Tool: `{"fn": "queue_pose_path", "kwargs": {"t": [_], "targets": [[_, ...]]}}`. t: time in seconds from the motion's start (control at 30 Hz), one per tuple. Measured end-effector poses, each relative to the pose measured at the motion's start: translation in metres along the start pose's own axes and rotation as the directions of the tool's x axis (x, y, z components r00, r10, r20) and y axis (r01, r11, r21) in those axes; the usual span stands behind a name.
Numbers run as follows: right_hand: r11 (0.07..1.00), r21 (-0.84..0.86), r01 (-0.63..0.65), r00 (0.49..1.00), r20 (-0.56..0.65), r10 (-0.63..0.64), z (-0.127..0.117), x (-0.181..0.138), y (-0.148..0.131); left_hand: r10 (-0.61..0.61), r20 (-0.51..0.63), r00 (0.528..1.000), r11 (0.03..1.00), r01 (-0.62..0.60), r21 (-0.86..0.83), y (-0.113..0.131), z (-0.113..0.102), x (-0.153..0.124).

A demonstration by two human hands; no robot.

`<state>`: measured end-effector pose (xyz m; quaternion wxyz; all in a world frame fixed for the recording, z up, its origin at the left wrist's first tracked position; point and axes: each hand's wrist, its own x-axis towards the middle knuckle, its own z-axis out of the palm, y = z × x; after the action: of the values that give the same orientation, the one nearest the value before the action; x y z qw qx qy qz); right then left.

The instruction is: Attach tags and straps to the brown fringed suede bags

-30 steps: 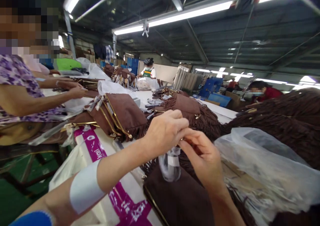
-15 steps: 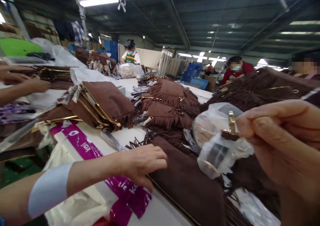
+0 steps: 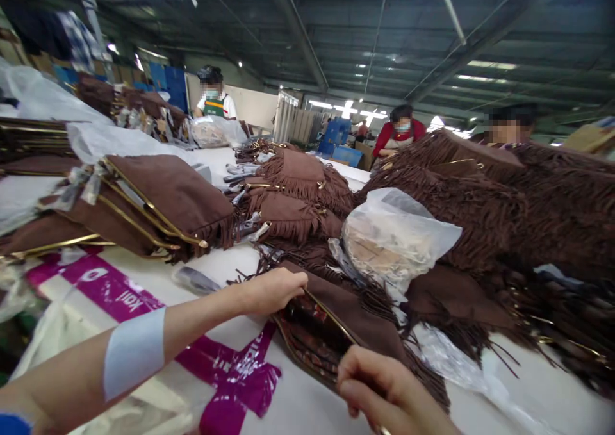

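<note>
A brown fringed handbag lies in front of me, its gold-edged mouth spread so that a dark patterned lining shows. My left hand is closed on the far end of the bag's rim, a white band around that forearm. At the near end of the mouth, my right hand has its fingers curled. What it grips is hidden, though a small gold-coloured piece shows under it at the bottom edge of the picture.
Stacks of brown bags with gold frames stand left, with fringed bags behind. A translucent plastic bag sits to the right, near a large fringed heap. Purple printed tape crosses white material. Co-workers stand beyond.
The bag's mouth has opened under my left hand, which now pinches its rim. My right hand came down and inward from its raised spot, where it held a gold clasp partly wrapped in plastic.
</note>
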<state>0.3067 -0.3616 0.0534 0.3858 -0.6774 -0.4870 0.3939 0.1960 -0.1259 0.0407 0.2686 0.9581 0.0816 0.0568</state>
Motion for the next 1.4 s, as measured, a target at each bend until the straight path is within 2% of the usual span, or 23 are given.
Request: {"fn": "queue_pose_path", "kwargs": {"t": [0.07, 0.17, 0.23, 0.3, 0.4, 0.47, 0.57, 0.63, 0.67, 0.73, 0.83, 0.9, 1.03, 1.13, 1.27, 1.4], "targets": [[0.981, -0.196, 0.001, 0.998, -0.055, -0.012, 0.010, 0.022, 0.009, -0.024, -0.010, 1.000, 0.997, 0.023, -0.068, -0.009, 0.004, 0.006], [0.891, -0.454, 0.008, 0.987, -0.141, -0.081, 0.018, 0.047, 0.016, -0.048, -0.007, 0.999, 0.988, 0.046, -0.150, -0.023, 0.011, 0.018], [0.838, -0.544, 0.035, 0.974, -0.169, -0.150, 0.022, 0.059, 0.015, -0.077, -0.006, 0.997, 0.977, 0.074, -0.199, -0.030, 0.017, 0.024], [0.833, -0.549, 0.065, 0.971, -0.159, -0.180, 0.028, 0.068, 0.013, -0.105, -0.011, 0.994, 0.967, 0.100, -0.236, -0.035, 0.021, 0.027], [0.874, -0.477, 0.088, 0.973, -0.145, -0.177, 0.037, 0.077, 0.013, -0.130, -0.021, 0.991, 0.951, 0.119, -0.286, -0.040, 0.024, 0.028], [0.926, -0.367, 0.090, 0.979, -0.138, -0.150, 0.038, 0.082, 0.014, -0.141, -0.018, 0.990, 0.939, 0.128, -0.318, -0.042, 0.024, 0.028], [0.995, 0.022, 0.098, 0.984, -0.152, -0.093, 0.032, 0.086, 0.015, -0.156, 0.002, 0.988, 0.920, 0.146, -0.363, -0.046, 0.024, 0.029], [0.955, 0.289, 0.067, 0.981, -0.194, -0.011, 0.026, 0.088, 0.017, -0.176, 0.006, 0.984, 0.908, 0.165, -0.385, -0.049, 0.025, 0.031], [0.932, 0.360, 0.042, 0.979, -0.200, 0.033, 0.023, 0.088, 0.018, -0.190, 0.003, 0.982, 0.902, 0.175, -0.396, -0.049, 0.025, 0.032], [0.930, 0.368, -0.006, 0.977, -0.197, 0.084, 0.021, 0.089, 0.022, -0.218, -0.008, 0.976, 0.887, 0.195, -0.419, -0.050, 0.027, 0.033], [0.965, 0.261, 0.005, 0.972, -0.228, 0.056, 0.028, 0.090, 0.029, -0.251, -0.013, 0.968, 0.862, 0.217, -0.458, -0.051, 0.030, 0.033], [0.969, 0.247, 0.007, 0.975, -0.218, 0.049, 0.034, 0.092, 0.034, -0.262, -0.010, 0.965, 0.846, 0.225, -0.483, -0.052, 0.031, 0.033], [0.914, 0.406, 0.000, 0.988, -0.140, 0.063, 0.041, 0.096, 0.045, -0.250, -0.016, 0.968, 0.819, 0.202, -0.537, -0.053, 0.031, 0.032], [0.849, 0.527, -0.032, 0.988, -0.109, 0.105, 0.041, 0.098, 0.053, -0.198, -0.035, 0.980, 0.786, 0.137, -0.603, -0.050, 0.032, 0.030], [0.812, 0.582, -0.052, 0.988, -0.088, 0.126, 0.042, 0.102, 0.058, -0.088, -0.017, 0.996, 0.734, 0.054, -0.677, -0.047, 0.029, 0.024], [0.787, 0.616, -0.034, 0.991, -0.083, 0.108, 0.043, 0.104, 0.061, 0.013, 0.024, 1.000, 0.730, 0.007, -0.683, -0.049, 0.014, 0.016]]}}
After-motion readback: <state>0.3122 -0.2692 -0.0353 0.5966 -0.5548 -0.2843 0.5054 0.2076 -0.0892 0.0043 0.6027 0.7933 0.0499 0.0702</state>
